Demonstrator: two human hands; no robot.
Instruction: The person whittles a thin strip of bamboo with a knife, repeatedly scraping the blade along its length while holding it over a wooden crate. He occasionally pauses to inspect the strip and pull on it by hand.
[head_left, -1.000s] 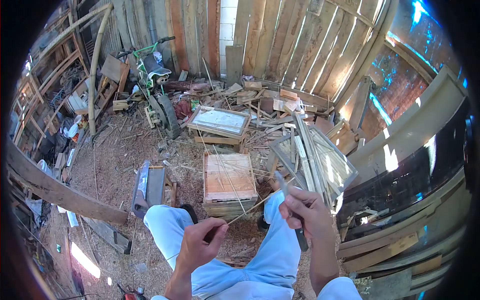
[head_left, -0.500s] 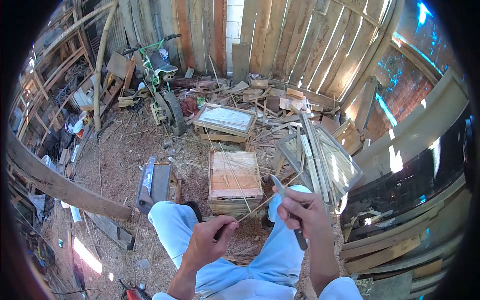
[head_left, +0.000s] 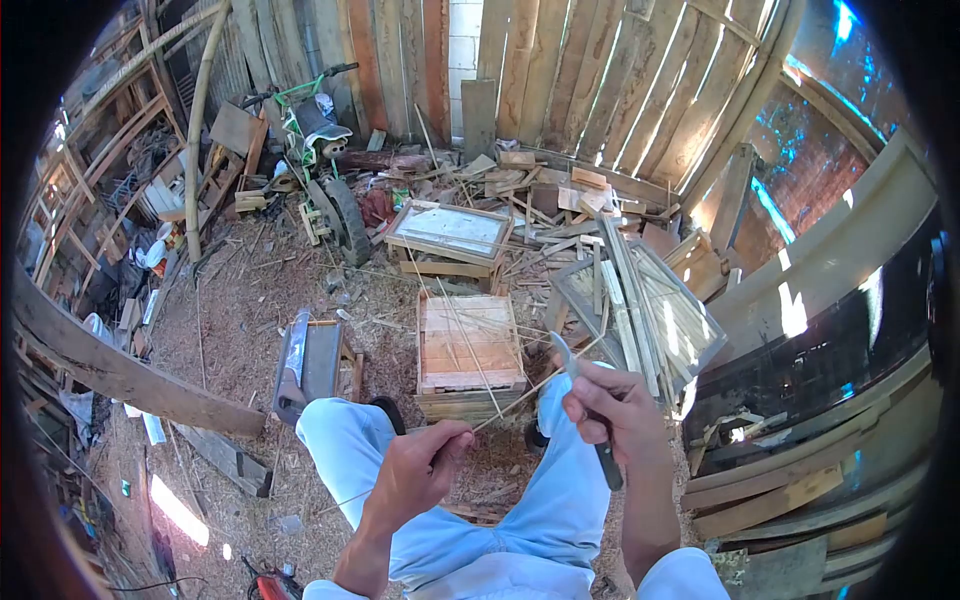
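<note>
My left hand (head_left: 418,468) pinches a thin wooden strip (head_left: 517,401) between thumb and fingers, above my lap. The strip slants up to the right and passes by the knife. Closed around the dark handle of a knife (head_left: 564,354), my right hand (head_left: 618,412) keeps the pale blade pointing up and away from me, close to the strip. Beyond my hands, a wooden box (head_left: 468,347) stands between my feet with several thin strips lying across its top.
On my left, a handsaw (head_left: 294,362) rests on a small bench (head_left: 322,362). A framed panel (head_left: 450,235) lies farther back, near a small motorbike (head_left: 330,180). Wood offcuts (head_left: 535,195) heap against the plank wall. Long slats (head_left: 622,300) lean over a screen frame at right.
My right hand and the knife have shifted slightly right, with the blade standing a little more upright. My left hand still grips the strip, almost unmoved.
</note>
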